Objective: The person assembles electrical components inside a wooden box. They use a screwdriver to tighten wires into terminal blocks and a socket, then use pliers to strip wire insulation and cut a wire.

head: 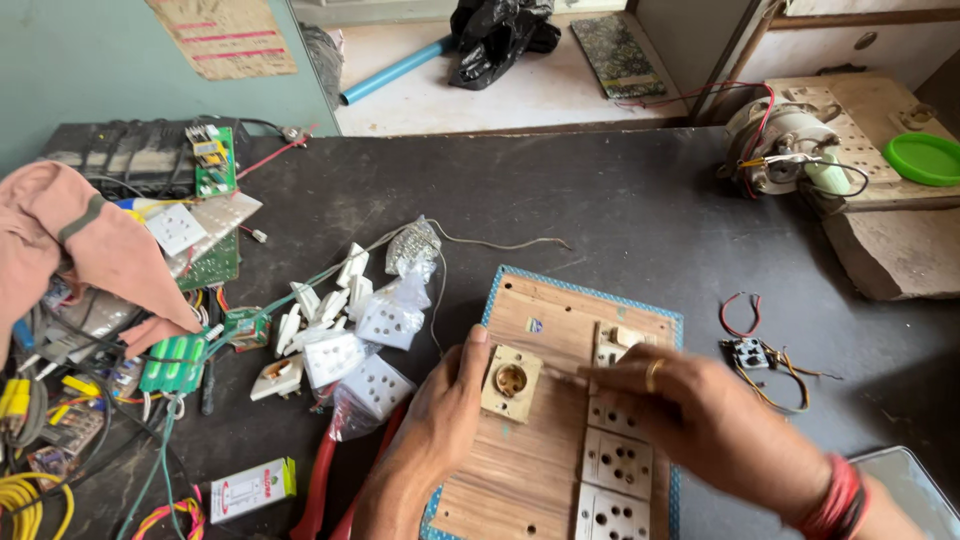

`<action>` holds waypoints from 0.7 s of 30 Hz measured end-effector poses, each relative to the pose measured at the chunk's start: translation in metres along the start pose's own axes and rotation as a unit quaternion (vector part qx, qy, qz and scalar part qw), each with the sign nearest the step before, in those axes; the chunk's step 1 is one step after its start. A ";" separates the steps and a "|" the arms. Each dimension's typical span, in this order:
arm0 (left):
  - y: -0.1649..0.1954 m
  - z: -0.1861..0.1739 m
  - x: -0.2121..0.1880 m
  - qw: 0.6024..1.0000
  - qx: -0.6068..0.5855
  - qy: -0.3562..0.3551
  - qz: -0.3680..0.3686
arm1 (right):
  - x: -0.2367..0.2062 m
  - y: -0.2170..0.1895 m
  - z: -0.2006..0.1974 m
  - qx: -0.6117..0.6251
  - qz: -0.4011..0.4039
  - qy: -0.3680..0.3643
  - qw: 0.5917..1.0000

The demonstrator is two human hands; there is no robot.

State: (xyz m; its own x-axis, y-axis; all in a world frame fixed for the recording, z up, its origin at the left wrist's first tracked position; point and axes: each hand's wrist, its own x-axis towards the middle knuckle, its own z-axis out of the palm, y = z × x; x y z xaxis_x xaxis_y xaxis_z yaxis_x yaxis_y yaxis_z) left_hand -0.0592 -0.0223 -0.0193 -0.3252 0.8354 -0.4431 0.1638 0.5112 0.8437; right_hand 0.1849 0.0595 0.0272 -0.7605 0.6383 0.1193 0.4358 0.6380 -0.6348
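- Wooden switch board (530,440) lies flat on the dark table (620,210), straight in front of the person, near the table's front edge.
- Left hand (445,400) rests on the board's left edge, thumb up against a beige round socket (511,381) set in the board; fingers loosely curled, steadying it rather than closed round anything.
- Right hand (690,410) reaches across from the right, ring on one finger, red bangles at the wrist. Fingers pinched together near the socket; blurred, so I cannot tell what, if anything, they pinch.
- White socket modules (615,465) sit in a column down the board's right side, partly under the right hand.
- Left of the board: a heap of loose white switches (330,310), some in clear bags, red-handled pliers (320,480) just beside.
- Small wired part (748,352) lies apart to the right.
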 end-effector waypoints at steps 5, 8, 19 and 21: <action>0.004 -0.007 -0.004 0.998 0.012 -0.040 -0.037 | -0.006 0.005 0.009 0.032 0.122 -0.045 0.991; 0.005 -0.010 -0.008 0.996 0.041 -0.063 -0.055 | -0.005 0.008 0.003 0.072 -0.009 -0.064 0.995; 0.005 -0.010 -0.006 0.993 0.061 -0.084 -0.051 | 0.003 0.001 0.005 0.175 0.263 -0.095 0.944; 0.004 -0.009 -0.007 0.994 0.047 -0.078 -0.057 | 0.001 -0.003 0.010 0.200 0.195 -0.060 0.958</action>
State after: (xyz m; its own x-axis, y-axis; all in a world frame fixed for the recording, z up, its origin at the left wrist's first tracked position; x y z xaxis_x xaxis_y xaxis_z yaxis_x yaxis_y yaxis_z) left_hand -0.0650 -0.0275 -0.0101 -0.1997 0.7877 -0.5828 0.2234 0.6157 0.7557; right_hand 0.1780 0.0537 0.0220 -0.6383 0.7248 -0.2595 0.4966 0.1299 -0.8582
